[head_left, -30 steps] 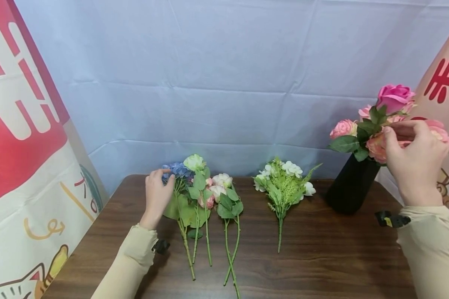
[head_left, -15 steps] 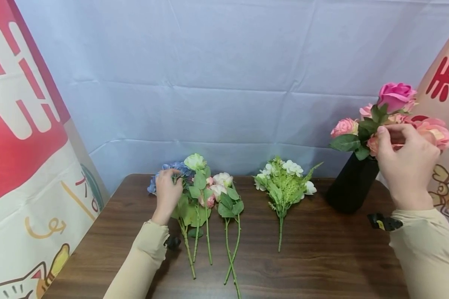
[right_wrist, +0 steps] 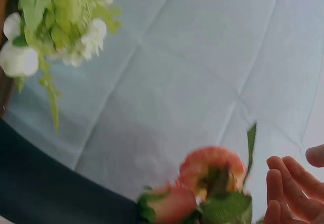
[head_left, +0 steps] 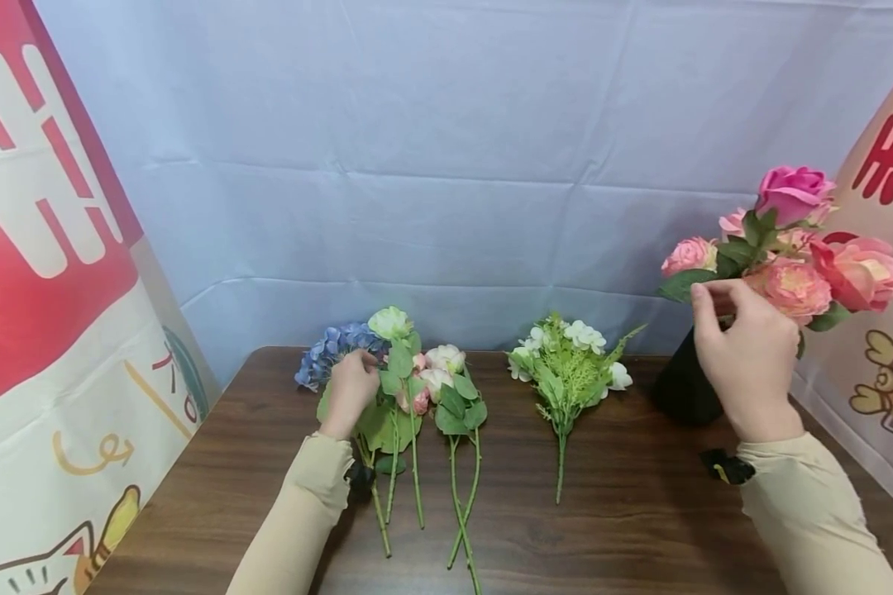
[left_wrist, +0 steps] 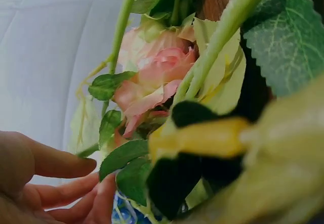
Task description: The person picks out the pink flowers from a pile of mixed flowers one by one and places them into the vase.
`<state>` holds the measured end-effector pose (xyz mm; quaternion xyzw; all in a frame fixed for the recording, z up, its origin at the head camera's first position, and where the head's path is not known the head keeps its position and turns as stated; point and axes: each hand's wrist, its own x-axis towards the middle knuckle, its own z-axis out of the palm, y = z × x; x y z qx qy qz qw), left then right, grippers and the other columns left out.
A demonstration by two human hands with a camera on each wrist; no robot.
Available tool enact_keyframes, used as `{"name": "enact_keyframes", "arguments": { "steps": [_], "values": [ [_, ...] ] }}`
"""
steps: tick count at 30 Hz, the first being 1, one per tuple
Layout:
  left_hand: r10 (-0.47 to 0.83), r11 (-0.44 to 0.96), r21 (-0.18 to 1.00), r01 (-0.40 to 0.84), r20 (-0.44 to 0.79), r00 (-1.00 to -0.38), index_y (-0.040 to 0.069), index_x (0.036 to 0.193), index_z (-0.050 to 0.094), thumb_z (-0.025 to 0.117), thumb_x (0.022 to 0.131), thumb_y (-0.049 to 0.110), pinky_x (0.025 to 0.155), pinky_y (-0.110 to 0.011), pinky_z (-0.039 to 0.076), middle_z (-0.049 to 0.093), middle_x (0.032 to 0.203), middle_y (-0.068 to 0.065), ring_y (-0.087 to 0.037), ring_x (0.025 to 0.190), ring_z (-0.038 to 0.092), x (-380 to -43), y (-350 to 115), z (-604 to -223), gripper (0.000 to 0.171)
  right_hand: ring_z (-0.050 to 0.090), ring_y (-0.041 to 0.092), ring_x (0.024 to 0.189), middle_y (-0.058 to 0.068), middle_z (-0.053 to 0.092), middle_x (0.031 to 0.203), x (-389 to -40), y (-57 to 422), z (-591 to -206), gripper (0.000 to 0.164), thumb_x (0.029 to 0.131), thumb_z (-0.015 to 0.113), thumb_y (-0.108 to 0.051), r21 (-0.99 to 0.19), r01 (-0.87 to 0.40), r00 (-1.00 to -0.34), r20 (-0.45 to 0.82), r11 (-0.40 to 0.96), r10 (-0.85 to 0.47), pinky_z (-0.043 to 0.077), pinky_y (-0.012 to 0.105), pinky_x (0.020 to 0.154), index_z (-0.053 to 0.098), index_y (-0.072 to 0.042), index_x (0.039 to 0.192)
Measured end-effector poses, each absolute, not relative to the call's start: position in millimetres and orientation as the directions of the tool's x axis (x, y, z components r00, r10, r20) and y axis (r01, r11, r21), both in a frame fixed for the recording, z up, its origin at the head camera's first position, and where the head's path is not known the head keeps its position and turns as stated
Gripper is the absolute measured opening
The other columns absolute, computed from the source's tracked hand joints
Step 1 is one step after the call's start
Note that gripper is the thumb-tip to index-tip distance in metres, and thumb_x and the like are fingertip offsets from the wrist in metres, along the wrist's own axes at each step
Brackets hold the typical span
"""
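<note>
My left hand (head_left: 352, 390) reaches over the bunch on the table's left, beside a blue hydrangea (head_left: 335, 351) and a pale green-white flower (head_left: 390, 323). In the left wrist view its thumb and fingertips stand apart next to green leaves (left_wrist: 124, 161) and a pink rose (left_wrist: 162, 72); nothing is gripped between them. My right hand (head_left: 752, 359) is in front of the black vase (head_left: 683, 380), partly hiding it. The right wrist view has its fingers loosely bent, holding nothing, near the pink flowers. A magenta rose (head_left: 795, 195) and several pink blooms (head_left: 792, 289) fill the vase.
Pink-and-white flowers (head_left: 446, 364) with crossed stems lie right of the left bunch. A white-flowered green spray (head_left: 565, 372) lies mid-table on the dark wooden table (head_left: 625, 529). A pale blue cloth (head_left: 446, 182) hangs behind; printed cloths hang at both sides.
My right hand has drawn away from the vase's blooms, moving left and down. My left hand has moved right and down from the blue hydrangea toward the green-white flower's stem.
</note>
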<state>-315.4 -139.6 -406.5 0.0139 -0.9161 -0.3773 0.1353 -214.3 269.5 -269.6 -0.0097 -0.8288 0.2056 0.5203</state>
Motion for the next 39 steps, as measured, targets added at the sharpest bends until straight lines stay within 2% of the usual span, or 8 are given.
{"name": "enact_keyframes", "arguments": {
  "steps": [6,8,10,13,19,27,34,39],
  "values": [
    [-0.066,0.749,0.662,0.037,0.13,-0.989,0.0,0.099,0.061,0.046,0.079,0.001,0.056,-0.032,0.042,0.061,0.094,-0.017,-0.024,0.069,0.055,-320,-138,-409,0.025,0.057,0.028,0.063,0.013,0.064,0.073,-223,255,-290,0.028,0.086,0.055,-0.03,-0.32,-0.236,-0.499,0.85,0.918,0.168,0.032,0.036,0.055,0.065,-0.005,0.089],
    [-0.038,0.761,0.648,0.028,0.087,-0.995,0.001,0.093,0.062,0.047,0.078,0.002,0.055,-0.032,0.042,0.061,0.088,-0.014,-0.022,0.068,0.053,-322,-138,-410,0.021,0.057,0.028,0.063,0.012,0.064,0.073,-225,250,-297,0.027,0.086,0.054,-0.03,-0.316,-0.246,-0.514,0.844,0.916,0.153,0.035,0.04,0.056,0.065,-0.005,0.089],
    [0.0,0.774,0.632,0.025,0.04,-0.999,0.004,0.078,0.059,0.047,0.079,0.003,0.051,-0.029,0.038,0.056,0.072,-0.009,-0.018,0.059,0.047,-322,-138,-410,0.012,0.057,0.029,0.063,0.012,0.064,0.073,-227,244,-305,0.026,0.086,0.055,-0.03,-0.318,-0.258,-0.529,0.837,0.912,0.142,0.036,0.043,0.057,0.065,-0.006,0.089],
    [0.056,0.779,0.626,0.035,-0.014,-0.998,0.01,0.062,0.046,0.047,0.08,0.004,0.045,-0.027,0.028,0.036,0.054,-0.002,-0.014,0.048,0.031,-323,-138,-410,0.019,0.058,0.028,0.065,0.01,0.064,0.073,-232,236,-315,0.025,0.086,0.055,-0.03,-0.322,-0.267,-0.55,0.825,0.908,0.131,0.038,0.045,0.058,0.064,-0.008,0.089],
    [0.126,0.761,0.649,0.03,-0.101,-0.987,0.015,0.053,0.028,0.046,0.081,0.005,0.042,-0.025,0.022,0.018,0.047,0.003,-0.011,0.043,0.016,-324,-140,-409,0.035,0.06,0.026,0.064,0.006,0.065,0.073,-241,217,-337,0.026,0.086,0.053,-0.035,-0.352,-0.24,-0.641,0.757,0.905,0.124,0.041,0.043,0.055,0.064,-0.012,0.089],
    [0.126,0.778,0.627,0.042,-0.09,-0.988,0.014,0.049,0.039,0.06,0.074,0.011,0.044,-0.025,0.035,0.046,0.047,0.0,-0.015,0.045,0.046,-328,-136,-408,0.033,0.058,0.024,0.062,0.002,0.066,0.077,-249,195,-354,0.033,0.088,0.047,-0.044,-0.388,-0.156,-0.797,0.592,0.908,0.117,0.041,0.039,0.052,0.063,-0.016,0.092],
    [0.084,0.76,0.65,-0.008,-0.111,-0.99,0.014,0.048,0.039,0.068,0.071,0.016,0.043,-0.025,0.028,0.032,0.045,0.003,-0.012,0.043,0.03,-334,-131,-413,0.037,0.06,0.022,0.067,0.004,0.067,0.081,-257,180,-363,0.04,0.088,0.043,-0.047,-0.421,-0.173,-0.84,0.535,0.891,0.09,0.043,0.037,0.057,0.064,-0.013,0.097],
    [0.095,0.728,0.685,-0.024,-0.136,-0.986,0.009,0.06,0.06,0.068,0.072,0.019,0.047,-0.026,0.029,0.037,0.054,0.003,-0.013,0.051,0.032,-337,-131,-419,0.017,0.058,0.02,0.063,0.005,0.067,0.082,-259,174,-363,0.042,0.088,0.043,-0.048,-0.433,-0.174,-0.852,0.516,0.884,0.086,0.042,0.033,0.052,0.063,-0.013,0.1]
  ]
}}
